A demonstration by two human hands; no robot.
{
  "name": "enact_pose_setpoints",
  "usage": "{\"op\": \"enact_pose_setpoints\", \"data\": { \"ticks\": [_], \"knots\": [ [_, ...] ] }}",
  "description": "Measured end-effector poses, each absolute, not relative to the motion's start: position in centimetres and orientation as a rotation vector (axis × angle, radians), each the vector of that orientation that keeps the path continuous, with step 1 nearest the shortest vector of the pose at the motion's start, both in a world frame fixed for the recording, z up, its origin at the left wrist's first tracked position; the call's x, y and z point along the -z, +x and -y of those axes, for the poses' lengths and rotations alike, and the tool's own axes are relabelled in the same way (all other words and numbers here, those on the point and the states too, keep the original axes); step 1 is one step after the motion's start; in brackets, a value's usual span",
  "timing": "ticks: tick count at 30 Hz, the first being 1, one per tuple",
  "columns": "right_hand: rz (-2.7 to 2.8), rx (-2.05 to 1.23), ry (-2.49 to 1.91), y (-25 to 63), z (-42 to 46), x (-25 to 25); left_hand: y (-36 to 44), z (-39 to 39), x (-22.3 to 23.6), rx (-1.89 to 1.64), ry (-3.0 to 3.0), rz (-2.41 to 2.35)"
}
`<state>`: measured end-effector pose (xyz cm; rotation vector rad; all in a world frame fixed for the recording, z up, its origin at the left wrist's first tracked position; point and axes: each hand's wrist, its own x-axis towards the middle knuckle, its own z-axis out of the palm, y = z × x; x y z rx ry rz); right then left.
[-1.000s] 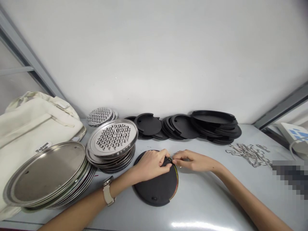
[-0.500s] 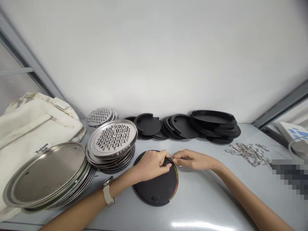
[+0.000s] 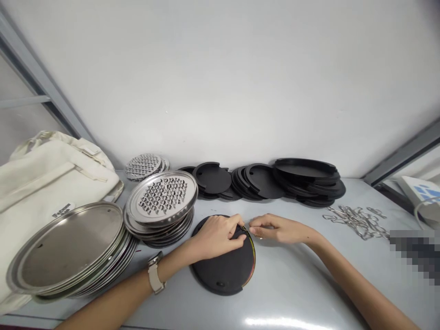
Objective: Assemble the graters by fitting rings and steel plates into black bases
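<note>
A flat black round disc [image 3: 223, 270] lies on the table, with a thin yellow and red line along its right edge. My left hand [image 3: 218, 236] rests over its upper part, thumb and forefinger closed at the upper right rim. A small piece of thin metal [image 3: 243, 228] shows beside those fingertips; its exact kind is hard to make out. Just right of the rim is my right hand [image 3: 275, 228], its fingertips pressed together near the metal piece. What these fingertips hold, if anything, is hidden.
Left are stacked metal trays [image 3: 68, 247], round metal graters [image 3: 163, 197], more graters [image 3: 142, 166] and a cream bag [image 3: 51, 178]. Black round covers [image 3: 304, 169] line the wall. Metal clips [image 3: 357, 220] lie in a pile at right, near a white box [image 3: 421, 190].
My right hand has shifted slightly right, away from the disc's rim, and more of the small metal piece shows. My left hand stays on the disc.
</note>
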<state>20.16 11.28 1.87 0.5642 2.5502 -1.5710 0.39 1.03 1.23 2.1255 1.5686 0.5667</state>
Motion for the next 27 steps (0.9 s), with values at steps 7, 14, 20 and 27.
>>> {"op": "enact_pose_setpoints", "data": {
  "ticks": [7,14,20,27],
  "knots": [
    [-2.628,1.508,0.555,19.86,-10.96,-1.43,0.42,-1.02,-1.45,-0.545,2.134,-1.576],
    [-2.652,1.460,0.563,19.77,-10.87,-1.38,0.51,-0.96,-1.56,-0.540,2.108,-1.581],
    [-2.638,1.477,0.553,19.89,-11.02,-1.27,0.39,-1.06,-1.33,-0.554,2.124,-1.555],
    [-2.616,1.493,0.583,19.87,-11.04,-1.40,0.41,-1.13,-1.31,-0.543,2.113,-1.574]
  ]
}}
